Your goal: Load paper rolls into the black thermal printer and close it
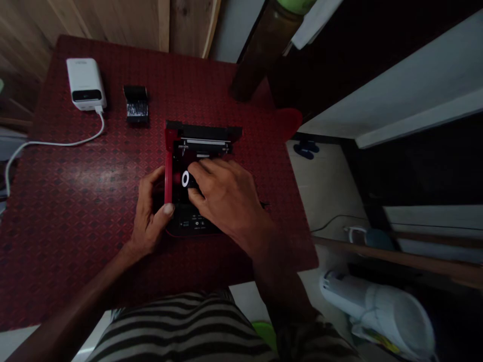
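From the head view, a black roll with a white-ringed end (190, 180) is pinched between thumb and forefinger of the right hand (230, 196), inside the open red device (168, 176); the other fingertips are hidden. The device's wall is steadied by the left hand (149, 216), thumb on the rim, fingers curled outside. Apparently the roll is being positioned; level alignment beneath the fingers seems needed.

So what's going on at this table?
A person's right hand grips a small black roll with a white-ringed end inside an open red-and-black device, while the left hand holds its left side. A white rectangular power bank, cable plugged in, lies on the patterned red table.
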The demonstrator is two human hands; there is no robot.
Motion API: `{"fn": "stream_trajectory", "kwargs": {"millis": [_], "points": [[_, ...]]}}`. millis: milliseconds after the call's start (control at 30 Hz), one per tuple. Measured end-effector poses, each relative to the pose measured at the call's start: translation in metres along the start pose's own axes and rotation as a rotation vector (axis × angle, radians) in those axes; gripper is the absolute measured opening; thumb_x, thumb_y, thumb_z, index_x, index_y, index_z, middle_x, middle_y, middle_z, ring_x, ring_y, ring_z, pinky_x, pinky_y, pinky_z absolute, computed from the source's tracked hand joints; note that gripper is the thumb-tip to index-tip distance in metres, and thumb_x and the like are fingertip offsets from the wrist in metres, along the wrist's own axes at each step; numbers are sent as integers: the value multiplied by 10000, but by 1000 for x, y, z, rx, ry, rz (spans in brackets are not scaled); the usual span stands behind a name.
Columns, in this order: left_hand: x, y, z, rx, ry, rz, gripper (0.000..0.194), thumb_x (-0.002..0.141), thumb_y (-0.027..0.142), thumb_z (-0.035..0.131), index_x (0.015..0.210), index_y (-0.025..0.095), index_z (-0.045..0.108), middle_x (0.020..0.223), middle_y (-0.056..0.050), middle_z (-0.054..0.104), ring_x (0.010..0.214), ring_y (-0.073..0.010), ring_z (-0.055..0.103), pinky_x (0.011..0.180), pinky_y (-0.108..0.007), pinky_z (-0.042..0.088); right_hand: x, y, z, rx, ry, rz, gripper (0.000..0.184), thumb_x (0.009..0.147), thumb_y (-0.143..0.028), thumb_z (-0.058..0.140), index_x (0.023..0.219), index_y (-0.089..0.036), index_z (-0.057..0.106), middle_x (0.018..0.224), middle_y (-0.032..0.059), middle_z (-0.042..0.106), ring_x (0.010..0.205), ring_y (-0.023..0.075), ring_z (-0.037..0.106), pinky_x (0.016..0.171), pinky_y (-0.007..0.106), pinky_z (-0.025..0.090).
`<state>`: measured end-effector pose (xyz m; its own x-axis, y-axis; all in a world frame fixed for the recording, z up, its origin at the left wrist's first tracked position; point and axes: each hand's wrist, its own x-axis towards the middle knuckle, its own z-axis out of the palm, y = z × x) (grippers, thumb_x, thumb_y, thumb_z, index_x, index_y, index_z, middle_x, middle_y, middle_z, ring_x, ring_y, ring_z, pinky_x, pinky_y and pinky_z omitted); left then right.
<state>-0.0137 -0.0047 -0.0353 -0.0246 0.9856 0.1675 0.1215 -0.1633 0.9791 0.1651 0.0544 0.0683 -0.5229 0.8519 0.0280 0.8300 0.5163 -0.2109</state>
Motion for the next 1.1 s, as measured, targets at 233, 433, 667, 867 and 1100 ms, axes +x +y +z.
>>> {"fn": "stream_trajectory", "kwargs": {"millis": [233,433,667,867,1100], "points": [[1,4,0,-1,-7,-8,695,1044,663,617,1618,274,555,1541,-150,607,1404,-378,623,1167,-546,531,-34,37,-26,448,299,39,166,931,-199,777,1081,-273,773,1053,-7,828,963,232,776,923,394,622],[-1,2,-1,26,-7,-25,673,1065,633,591,1644,292,549,1606,-131,591,1474,-382,579,1217,-546,494,-51,102,-16,774,481,299,231,844,-379,857,1031,-282,763,916,-6,769,770,205,692,723,368,603],[0,1,-1,12,-8,1,646,1083,607,585,1662,321,558,1619,-96,600,1460,-363,595,1200,-513,517,-12,158,49,836,719,523,288,800,-329,813,991,-272,605,955,-20,731,854,167,694,763,303,580],[2,-1,-2,36,-7,90,589,1087,596,602,1635,381,605,1539,-56,673,1362,-334,670,1087,-481,601,4,151,76,820,504,338,211,866,-291,789,1050,-250,693,1051,18,776,1001,230,727,963,405,581],[3,-7,-3,34,11,87,618,1061,626,621,1625,374,615,1534,-69,681,1356,-362,673,1075,-533,619,-3,141,71,785,406,310,187,863,-271,811,1021,-254,711,1108,39,798,1069,259,733,1027,460,570]]}}
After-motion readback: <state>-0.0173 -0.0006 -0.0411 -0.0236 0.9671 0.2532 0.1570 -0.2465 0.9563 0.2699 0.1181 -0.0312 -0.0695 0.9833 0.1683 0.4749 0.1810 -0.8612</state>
